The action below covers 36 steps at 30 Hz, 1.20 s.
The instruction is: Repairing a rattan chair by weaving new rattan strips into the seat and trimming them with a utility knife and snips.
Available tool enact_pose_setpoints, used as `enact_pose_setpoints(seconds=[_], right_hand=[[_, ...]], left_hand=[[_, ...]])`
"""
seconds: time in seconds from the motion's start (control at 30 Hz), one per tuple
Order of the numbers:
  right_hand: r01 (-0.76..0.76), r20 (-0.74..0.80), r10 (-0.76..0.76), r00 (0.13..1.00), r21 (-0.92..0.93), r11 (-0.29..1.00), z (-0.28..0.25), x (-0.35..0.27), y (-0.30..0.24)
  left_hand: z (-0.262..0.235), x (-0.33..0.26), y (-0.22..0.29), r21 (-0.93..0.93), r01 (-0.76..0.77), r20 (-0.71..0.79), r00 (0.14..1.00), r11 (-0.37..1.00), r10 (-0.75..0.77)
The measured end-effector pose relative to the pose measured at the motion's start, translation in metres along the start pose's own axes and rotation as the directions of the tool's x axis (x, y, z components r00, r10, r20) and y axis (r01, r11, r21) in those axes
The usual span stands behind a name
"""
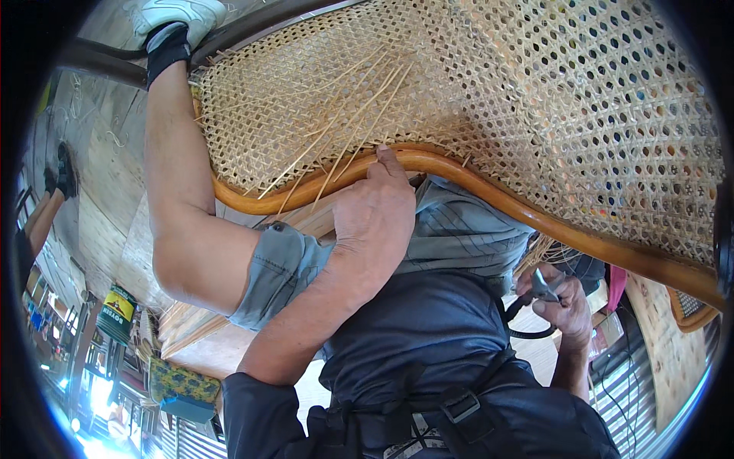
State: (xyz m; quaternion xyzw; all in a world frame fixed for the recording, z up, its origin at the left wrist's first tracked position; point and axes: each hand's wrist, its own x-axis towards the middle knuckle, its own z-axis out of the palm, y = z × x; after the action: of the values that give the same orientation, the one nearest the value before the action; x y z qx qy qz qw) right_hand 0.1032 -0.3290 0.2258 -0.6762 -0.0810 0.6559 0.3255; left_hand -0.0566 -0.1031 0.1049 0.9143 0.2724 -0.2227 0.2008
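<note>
A woven cane panel point(329, 99) in a curved, varnished wooden frame point(451, 164) lies across the upper view. Several loose cane strands point(344, 126) stick out of the weave near the curved edge. My left hand point(375, 203) is closed at that edge, one finger stretched over the wood and its tip by the cane. The other fingers are folded and partly hidden. Lower right, apart from the panel, my right hand point(566, 306) grips pliers point(543, 287) with metal jaws. Part of their handle is hidden in the palm.
My bare leg point(180, 153) stretches along the panel's left end, with a white shoe point(180, 19) near a dark bar. A green and yellow container point(116, 314) stands at lower left by a patterned cushion point(183, 382). Another person's legs point(50, 203) show far left. Plywood point(665, 344) leans at right.
</note>
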Motion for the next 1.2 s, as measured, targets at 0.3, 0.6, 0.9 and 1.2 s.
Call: enact_pose_setpoints(seconds=[0.3, 0.6, 0.9, 1.2], right_hand=[[-0.26, 0.155, 0.276, 0.949, -0.118, 0.958, 0.021, 0.039, -0.009], [-0.281, 0.034, 0.296, 0.955, -0.224, 0.933, 0.035, 0.089, -0.028], [-0.264, 0.127, 0.266, 0.956, -0.031, 0.964, 0.03, 0.095, -0.02], [-0.282, 0.234, 0.27, 0.934, 0.019, 0.959, 0.024, 0.099, -0.021]], left_hand=[[0.0, -0.003, -0.006, -0.076, 0.012, -0.004, 1.0, 0.997, -0.013], [0.007, -0.004, -0.006, -0.161, 0.041, -0.041, 0.998, 0.986, -0.049], [0.006, -0.005, -0.015, -0.189, -0.014, -0.048, 0.999, 0.982, 0.005], [0.008, -0.008, -0.006, -0.148, 0.028, -0.029, 0.999, 0.989, -0.032]])
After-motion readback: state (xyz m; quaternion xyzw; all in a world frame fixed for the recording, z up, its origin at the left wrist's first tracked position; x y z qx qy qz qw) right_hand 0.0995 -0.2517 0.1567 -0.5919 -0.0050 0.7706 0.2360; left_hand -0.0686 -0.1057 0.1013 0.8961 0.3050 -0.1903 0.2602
